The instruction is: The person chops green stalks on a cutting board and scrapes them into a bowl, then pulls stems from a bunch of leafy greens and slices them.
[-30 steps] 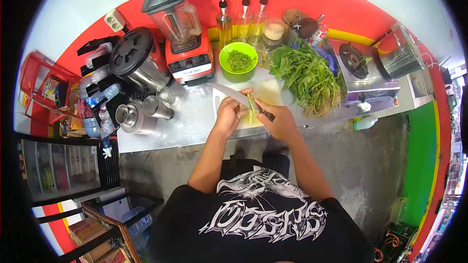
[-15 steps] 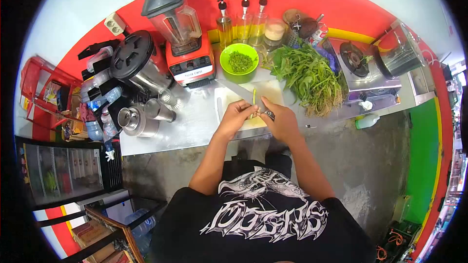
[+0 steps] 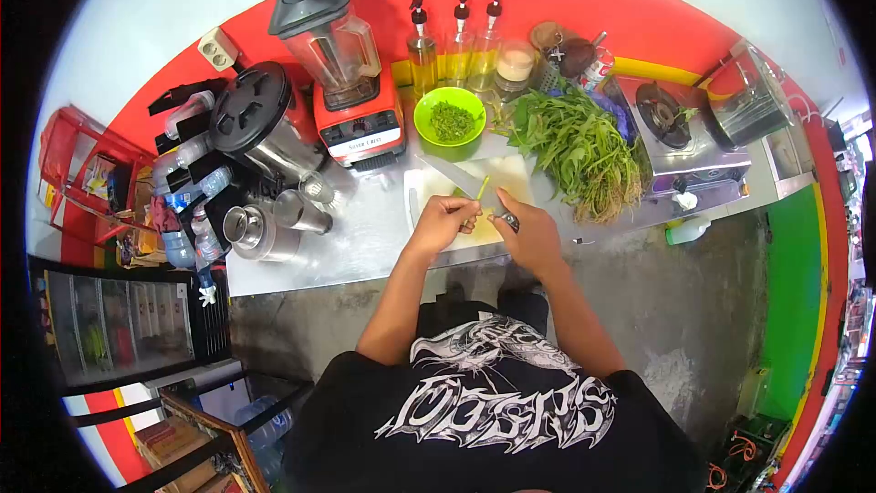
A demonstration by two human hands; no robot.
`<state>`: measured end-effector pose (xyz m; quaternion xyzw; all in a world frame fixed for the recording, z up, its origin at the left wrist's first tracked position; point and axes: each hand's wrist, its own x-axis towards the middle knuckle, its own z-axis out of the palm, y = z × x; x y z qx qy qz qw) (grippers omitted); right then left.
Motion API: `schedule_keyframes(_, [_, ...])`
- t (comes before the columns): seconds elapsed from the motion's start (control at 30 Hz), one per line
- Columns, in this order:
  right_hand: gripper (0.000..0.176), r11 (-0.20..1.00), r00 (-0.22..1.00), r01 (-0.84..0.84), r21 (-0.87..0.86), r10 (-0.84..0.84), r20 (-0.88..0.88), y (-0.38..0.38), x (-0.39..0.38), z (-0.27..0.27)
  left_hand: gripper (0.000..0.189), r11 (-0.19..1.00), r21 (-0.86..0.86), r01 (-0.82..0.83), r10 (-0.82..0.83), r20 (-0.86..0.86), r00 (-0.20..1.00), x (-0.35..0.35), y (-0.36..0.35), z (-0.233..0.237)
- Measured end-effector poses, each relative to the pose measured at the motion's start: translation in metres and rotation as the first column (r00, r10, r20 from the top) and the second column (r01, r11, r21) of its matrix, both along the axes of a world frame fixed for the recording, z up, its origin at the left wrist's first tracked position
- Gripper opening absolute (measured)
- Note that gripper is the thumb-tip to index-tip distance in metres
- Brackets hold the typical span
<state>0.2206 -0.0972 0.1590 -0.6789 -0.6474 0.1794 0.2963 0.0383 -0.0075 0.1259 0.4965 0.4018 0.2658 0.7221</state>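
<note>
My left hand (image 3: 449,222) pinches a thin green stem (image 3: 483,187) over the white cutting board (image 3: 511,173). Closed around the handle of a knife (image 3: 449,173), my right hand (image 3: 525,228) is just to the right, and the blade points up and to the left behind the stem. A green bowl (image 3: 425,131) of chopped greens stands behind the board. To the right of the board lies a pile of leafy greens (image 3: 579,141) with their stems.
A red blender (image 3: 359,123) and metal cups (image 3: 301,211) stand on the left. Oil bottles (image 3: 422,59) line the back. A stove (image 3: 698,160) is on the right, beyond the greens. The counter's front edge (image 3: 365,277) runs near my forearms.
My left hand has tilted slightly, and the stem now leans more to the right. The right hand with the knife has shifted a little to the right.
</note>
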Motion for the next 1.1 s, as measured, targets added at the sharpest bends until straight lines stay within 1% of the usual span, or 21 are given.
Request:
schedule_keyframes(0.07, [0.052,1.0,1.0,0.009,0.01,-0.009,-0.011,0.002,0.0,-0.001,0.022,1.0,0.003,-0.001,0.001,-0.023,1.0,0.0,0.002,-0.001])
schedule_keyframes(0.13, [0.051,0.998,0.999,0.033,-0.045,-0.034,-0.019,0.004,-0.001,0.002,0.021,1.0,-0.012,-0.012,0.012,-0.021,1.0,0.0,0.004,-0.002])
schedule_keyframes(0.23, [0.049,0.999,0.998,0.049,-0.02,-0.049,-0.041,0.006,0.0,-0.005,0.021,1.0,0.005,-0.001,0.001,-0.014,1.0,-0.002,0.006,-0.003])
schedule_keyframes(0.27, [0.049,0.999,0.998,0.049,-0.023,-0.05,-0.042,0.008,0.0,-0.007,0.02,0.999,-0.01,-0.036,0.036,-0.002,0.999,-0.002,0.005,-0.003])
schedule_keyframes(0.37, [0.049,0.998,0.996,0.04,-0.044,-0.043,-0.077,0.015,-0.003,-0.014,0.019,0.999,-0.008,-0.037,0.037,-0.009,0.999,-0.008,0.009,-0.015])
schedule_keyframes(0.47, [0.049,0.997,0.998,0.008,-0.074,-0.013,-0.059,0.026,-0.003,-0.034,0.018,0.999,0.014,-0.049,0.05,-0.076,0.996,-0.02,0.013,-0.034])
schedule_keyframes(0.53, [0.05,0.997,0.997,0.06,-0.045,-0.062,-0.046,0.038,0.001,-0.059,0.018,0.999,0.005,-0.046,0.047,-0.12,0.992,-0.028,0.015,-0.044])
schedule_keyframes(0.6, [0.049,0.997,0.996,0.032,-0.064,-0.037,-0.078,0.046,0.011,-0.069,0.018,0.992,-0.081,-0.1,0.089,-0.133,0.987,-0.037,0.016,-0.052])
schedule_keyframes(0.63, [0.049,0.996,0.994,0.003,-0.088,-0.013,-0.11,0.048,0.015,-0.071,0.018,0.991,-0.084,-0.107,0.095,-0.14,0.986,-0.04,0.018,-0.061])
schedule_keyframes(0.67, [0.047,0.987,0.994,0.005,-0.162,-0.022,-0.108,0.049,0.019,-0.074,0.019,0.993,-0.001,-0.12,0.118,-0.168,0.979,-0.044,0.018,-0.071])
schedule_keyframes(0.7, [0.047,0.986,0.994,-0.006,-0.169,-0.013,-0.112,0.049,0.02,-0.079,0.02,0.988,0.082,-0.131,0.144,-0.194,0.97,-0.047,0.018,-0.074])
schedule_keyframes(0.73, [0.047,0.982,0.988,0.002,-0.191,-0.031,-0.151,0.047,0.02,-0.085,0.02,0.987,0.075,-0.141,0.153,-0.198,0.968,-0.05,0.018,-0.077])
schedule_keyframes(0.8, [0.047,0.976,0.981,-0.002,-0.219,-0.041,-0.19,0.044,0.019,-0.097,0.021,0.963,0.232,-0.137,0.209,-0.32,0.924,-0.054,0.017,-0.083])
schedule_keyframes(0.83, [0.046,0.968,0.973,0.043,-0.247,-0.097,-0.212,0.04,0.016,-0.104,0.021,0.963,0.227,-0.146,0.216,-0.324,0.921,-0.054,0.016,-0.085])
schedule_keyframes(0.87, [0.045,0.957,0.96,0.088,-0.277,-0.155,-0.233,0.037,0.014,-0.111,0.022,0.94,0.306,-0.151,0.267,-0.382,0.885,-0.054,0.014,-0.087])
schedule_keyframes(0.9, [0.045,0.955,0.959,0.082,-0.284,-0.153,-0.238,0.035,0.013,-0.118,0.022,0.913,0.382,-0.146,0.317,-0.435,0.843,-0.053,0.012,-0.091])
schedule_keyframes(0.97, [0.047,0.973,0.987,0.116,-0.198,-0.135,-0.087,0.031,0.012,-0.132,0.023,0.914,0.38,-0.145,0.324,-0.464,0.824,-0.054,0.01,-0.097])
schedule_keyframes(1.0, [0.047,0.972,0.986,0.116,-0.206,-0.137,-0.093,0.032,0.01,-0.132,0.023,0.915,0.378,-0.139,0.326,-0.492,0.807,-0.053,0.009,-0.097])
schedule_keyframes(1.03, [0.046,0.953,0.983,0.167,-0.253,-0.179,-0.026,0.035,0.009,-0.132,0.023,0.917,0.376,-0.131,0.326,-0.521,0.789,-0.054,0.008,-0.096])
schedule_keyframes(1.07, [0.046,0.929,0.975,0.221,-0.298,-0.218,0.043,0.036,0.007,-0.132,0.023,0.914,0.391,-0.11,0.313,-0.503,0.805,-0.058,0.008,-0.103])
schedule_keyframes(1.1, [0.046,0.925,0.974,0.223,-0.308,-0.223,0.037,0.036,0.005,-0.134,0.023,0.918,0.384,-0.102,0.304,-0.513,0.803,-0.06,0.007,-0.105])
